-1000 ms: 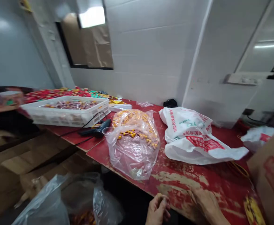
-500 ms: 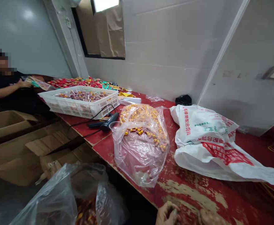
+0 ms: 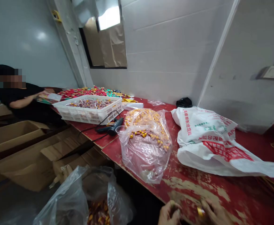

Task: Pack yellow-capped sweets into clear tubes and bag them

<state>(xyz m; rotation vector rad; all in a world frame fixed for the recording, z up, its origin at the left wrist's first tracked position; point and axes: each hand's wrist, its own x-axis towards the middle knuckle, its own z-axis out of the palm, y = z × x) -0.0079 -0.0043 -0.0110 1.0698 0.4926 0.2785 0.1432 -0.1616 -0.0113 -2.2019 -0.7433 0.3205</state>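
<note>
Low in the view, over the worn front edge of the red table, are both my hands. My left hand (image 3: pixel 169 214) is closed, thumb against curled fingers; whatever is in its pinch cannot be made out. Between the fingertips of my right hand (image 3: pixel 214 213) is a small yellow-ended piece (image 3: pixel 200 212), slightly blurred. Beyond them lies a clear plastic bag (image 3: pixel 146 159) with many small brown pieces with yellow caps (image 3: pixel 148 118) inside its far part. Below the table edge, at the left, an open clear bag (image 3: pixel 59 200) holds similar brown and yellow pieces (image 3: pixel 98 213).
A white printed sack (image 3: pixel 212 140) lies to the right. Farther left are a black corded tool (image 3: pixel 114 127), a white crate (image 3: pixel 80 114) of small pieces and a colourful heap (image 3: pixel 87 91). A co-worker (image 3: pixel 22 97) sits beyond cardboard boxes (image 3: pixel 22 159).
The view has shifted, so most things sit a little farther right. My hands have come up slightly into view, and a yellow-ended piece now shows at my right fingertips.
</note>
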